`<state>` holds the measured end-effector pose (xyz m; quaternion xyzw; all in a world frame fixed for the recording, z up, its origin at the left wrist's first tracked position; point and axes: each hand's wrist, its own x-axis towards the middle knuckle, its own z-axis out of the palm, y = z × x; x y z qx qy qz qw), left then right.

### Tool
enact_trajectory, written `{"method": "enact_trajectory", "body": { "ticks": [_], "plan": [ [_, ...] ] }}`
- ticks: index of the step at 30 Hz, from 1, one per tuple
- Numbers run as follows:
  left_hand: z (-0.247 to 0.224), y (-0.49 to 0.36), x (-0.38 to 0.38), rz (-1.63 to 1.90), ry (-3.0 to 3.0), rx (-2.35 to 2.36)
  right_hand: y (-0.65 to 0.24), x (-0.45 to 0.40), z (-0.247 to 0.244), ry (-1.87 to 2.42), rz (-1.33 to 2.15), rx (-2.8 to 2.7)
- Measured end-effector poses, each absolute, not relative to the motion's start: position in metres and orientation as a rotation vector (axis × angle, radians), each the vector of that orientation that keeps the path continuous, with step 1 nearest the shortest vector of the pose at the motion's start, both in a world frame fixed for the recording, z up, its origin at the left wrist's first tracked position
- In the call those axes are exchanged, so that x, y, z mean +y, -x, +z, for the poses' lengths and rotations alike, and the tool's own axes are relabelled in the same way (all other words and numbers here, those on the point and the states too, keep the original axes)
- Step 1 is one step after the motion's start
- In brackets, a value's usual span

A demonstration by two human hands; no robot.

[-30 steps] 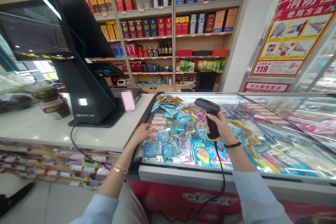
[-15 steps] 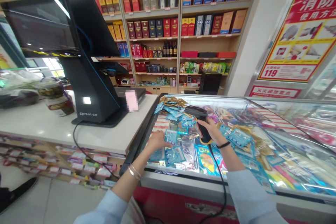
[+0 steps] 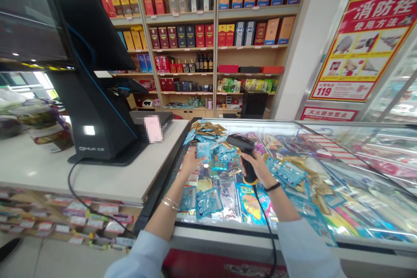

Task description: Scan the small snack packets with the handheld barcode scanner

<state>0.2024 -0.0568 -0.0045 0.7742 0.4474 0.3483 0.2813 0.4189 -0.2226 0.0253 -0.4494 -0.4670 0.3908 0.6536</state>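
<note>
My left hand (image 3: pixel 191 163) pinches a small blue packet (image 3: pixel 203 151) above the glass-topped freezer (image 3: pixel 224 224). In my right hand (image 3: pixel 257 167) is a black barcode scanner (image 3: pixel 248 173), its head tilted to the left and its cord trailing down the freezer's front. Just beyond my left hand lies a heap of blue and gold packets (image 3: pixel 206 129). More blue packets (image 3: pixel 208 203) rest on the glass near my left forearm. To the right of the scanner, another spread of blue and gold packets (image 3: pixel 293 173) covers the glass.
On the left, a white counter (image 3: pixel 137 182) carries a black checkout terminal (image 3: pixel 100 130) and a tub (image 3: pixel 52 139). Shelves of boxes and bottles (image 3: pixel 182 37) line the back wall. A red and yellow poster (image 3: pixel 365 47) hangs at the right.
My left hand has lifted the blue packet up and away from me, toward the heap. My right hand still grips the scanner. The view has shifted slightly right.
</note>
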Motion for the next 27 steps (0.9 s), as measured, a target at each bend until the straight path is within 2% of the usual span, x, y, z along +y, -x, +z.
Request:
{"method": "enact_trajectory", "body": {
  "ticks": [4,9,19,27],
  "plan": [
    [-0.003,-0.196,-0.058,1.224,-1.999,1.205,-0.414,-0.229,0.029,1.043,0.874,-1.129],
    [0.001,-0.195,-0.066,1.376,-2.036,1.096,-0.407,-0.241,0.037,1.059,0.890,-1.230],
    [-0.009,-0.203,-0.064,1.437,-1.824,0.956,-0.408,-0.251,0.046,1.056,0.897,-1.266],
    [0.002,-0.196,-0.062,1.517,-1.720,1.000,-0.416,-0.259,0.049,1.034,0.899,-1.244]
  ]
}}
